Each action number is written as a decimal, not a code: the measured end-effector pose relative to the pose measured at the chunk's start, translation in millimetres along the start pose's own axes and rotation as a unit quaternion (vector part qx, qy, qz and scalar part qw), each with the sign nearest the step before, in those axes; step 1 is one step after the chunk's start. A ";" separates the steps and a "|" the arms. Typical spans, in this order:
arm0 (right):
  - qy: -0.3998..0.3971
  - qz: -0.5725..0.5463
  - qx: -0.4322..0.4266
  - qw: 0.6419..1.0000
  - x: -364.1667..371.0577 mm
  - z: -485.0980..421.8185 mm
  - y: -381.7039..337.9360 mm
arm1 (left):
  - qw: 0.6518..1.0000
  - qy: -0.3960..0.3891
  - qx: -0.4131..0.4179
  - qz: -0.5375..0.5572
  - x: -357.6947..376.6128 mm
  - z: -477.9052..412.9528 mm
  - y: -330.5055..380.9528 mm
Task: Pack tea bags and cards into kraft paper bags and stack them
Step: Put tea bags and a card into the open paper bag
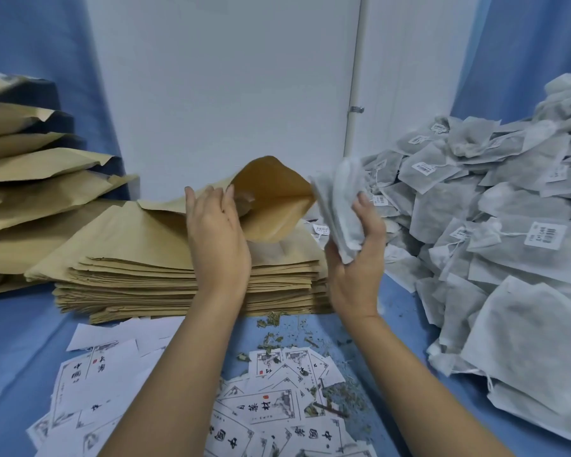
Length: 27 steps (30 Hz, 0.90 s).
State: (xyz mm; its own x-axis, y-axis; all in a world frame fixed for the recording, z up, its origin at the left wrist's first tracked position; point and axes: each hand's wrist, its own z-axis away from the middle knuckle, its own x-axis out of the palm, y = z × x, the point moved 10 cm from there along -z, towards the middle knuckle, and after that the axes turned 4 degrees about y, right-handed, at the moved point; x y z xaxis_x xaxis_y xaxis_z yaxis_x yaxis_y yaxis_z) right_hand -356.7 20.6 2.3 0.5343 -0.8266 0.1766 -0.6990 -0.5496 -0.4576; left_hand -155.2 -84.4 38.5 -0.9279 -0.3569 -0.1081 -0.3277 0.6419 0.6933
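Observation:
My left hand [216, 235] lifts the top kraft paper bag [274, 199] off a flat stack of empty kraft bags [139, 275], its fingers in the bag's mouth so the brown inside shows. Just right of that opening, my right hand [356, 258] grips a small bundle of grey tea bags [338, 202], held upright. A big heap of loose tea bags [508, 232] with white barcode tags covers the right side. Printed white cards [264, 407] lie scattered on the blue cloth below my forearms.
Filled kraft bags [30, 166] are piled at the far left. Crumbs of dried leaf [277, 341] litter the blue tablecloth [14, 341] between the cards and the stack. A white wall stands behind the table, with blue curtains at both sides.

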 end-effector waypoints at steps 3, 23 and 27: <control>-0.070 0.021 -0.105 0.992 19.6 12.0 -23.7 | 0.999 -0.026 0.016 -0.018 7.2 -4.5 5.6; -0.375 0.322 -0.015 0.869 117.3 -5.1 -21.8 | 0.997 -0.067 0.024 0.013 10.7 40.7 4.8; -0.454 0.289 0.062 0.840 133.1 8.5 -7.1 | 0.997 -0.071 0.017 0.023 12.6 45.5 6.3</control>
State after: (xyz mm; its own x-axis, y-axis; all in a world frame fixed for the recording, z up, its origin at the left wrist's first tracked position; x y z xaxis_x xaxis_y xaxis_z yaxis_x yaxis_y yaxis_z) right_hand -276.7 -84.5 21.6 0.3046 -0.4867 -0.8188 -0.9419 -0.0258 -0.3350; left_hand -177.0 -54.0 9.1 -0.9574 -0.2273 -0.1783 -0.2870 0.6790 0.6757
